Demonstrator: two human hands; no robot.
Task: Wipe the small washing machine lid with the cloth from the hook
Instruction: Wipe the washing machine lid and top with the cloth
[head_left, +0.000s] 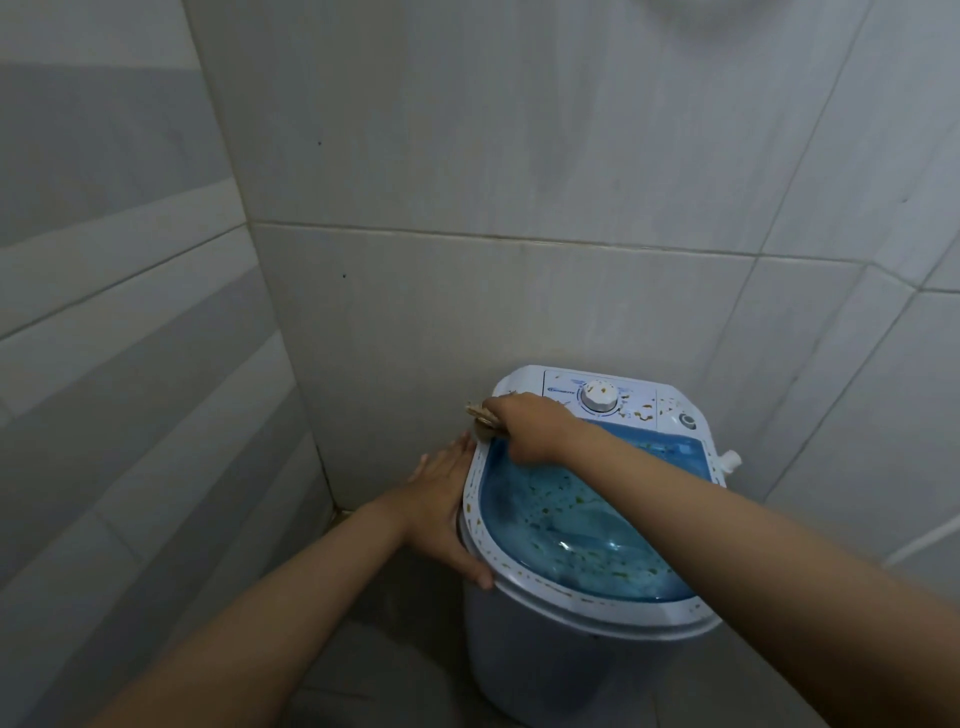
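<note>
A small white washing machine (519, 670) stands in a tiled corner. Its translucent blue lid (587, 540) and white rim are speckled with yellow-brown spots. My right hand (530, 428) is at the lid's far left corner, closed on a bunched brownish cloth (480, 413) that pokes out past the fingers and presses on the rim. My left hand (441, 514) lies flat against the machine's left side, fingers spread, thumb under the rim. Most of the cloth is hidden under my right hand.
A white timer dial (599, 397) and a round button (688, 421) sit on the control panel at the back. A white spout (730, 460) sticks out on the right. Grey tiled walls close in behind and on the left.
</note>
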